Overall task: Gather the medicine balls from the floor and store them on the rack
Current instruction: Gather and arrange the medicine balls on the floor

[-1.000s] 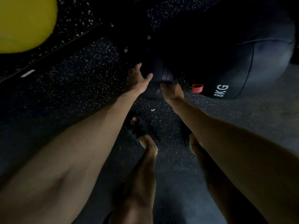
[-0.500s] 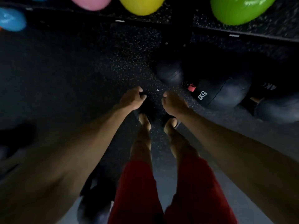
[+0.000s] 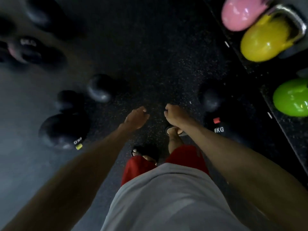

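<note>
Both hands hang out in front of the body and grasp nothing: the left hand [image 3: 136, 118] has its fingers loosely curled downward, and the right hand [image 3: 175, 115] is curled a little tighter, also empty. The medicine balls lie on the black rubber floor [image 3: 150, 55], a matte surface flecked with pale specks. To the right, a round black medicine ball [image 3: 221, 135] with stitched panels, a red tag and "8KG" in white print lies partly behind the right forearm, and a smaller dark ball [image 3: 210, 100] lies just beyond it. To the left, a large black ball with a yellow tag [image 3: 63, 130] lies near two smaller dull-sheened balls [image 3: 100, 90], [image 3: 70, 100]. Further balls at the upper left [image 3: 25, 49] are blurred and their print is unreadable. Along the right edge, glossy rounded kettlebells in pink [image 3: 241, 14], yellow [image 3: 265, 40] and green [image 3: 291, 97] stand on a speckled black ledge [image 3: 250, 67], the pink and green ones cut off by the frame. Red shorts [image 3: 138, 165] and a grey shirt [image 3: 166, 197] hide most of the feet.
</note>
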A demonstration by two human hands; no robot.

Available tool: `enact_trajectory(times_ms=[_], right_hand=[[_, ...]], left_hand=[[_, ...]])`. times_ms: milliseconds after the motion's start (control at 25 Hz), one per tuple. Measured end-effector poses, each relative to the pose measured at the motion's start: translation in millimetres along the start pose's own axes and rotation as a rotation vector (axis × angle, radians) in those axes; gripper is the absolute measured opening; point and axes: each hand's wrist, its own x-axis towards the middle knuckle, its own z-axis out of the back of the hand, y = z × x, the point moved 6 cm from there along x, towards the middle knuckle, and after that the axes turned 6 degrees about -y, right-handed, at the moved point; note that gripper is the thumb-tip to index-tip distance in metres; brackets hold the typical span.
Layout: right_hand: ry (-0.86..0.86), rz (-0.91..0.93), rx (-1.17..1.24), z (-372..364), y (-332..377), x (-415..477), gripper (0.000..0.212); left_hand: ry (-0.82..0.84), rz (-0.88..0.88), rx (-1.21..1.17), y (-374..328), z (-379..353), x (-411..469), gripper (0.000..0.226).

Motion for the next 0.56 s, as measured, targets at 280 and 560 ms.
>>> enact_trajectory(times_ms=[280, 560], right_hand=[[0.114, 0.141, -0.25, -107.6, 153.6, -42.6, 0.032], [0.123, 0.252, -0.411, -181.3, 267.6, -63.0, 0.035]], left_hand=[[-0.079, 0.274, -0.435, 190.2, 6.8, -104.3, 0.049], [-0.211, 0.302, -0.459, 320.4, 24.7, -159.9, 0.031]])
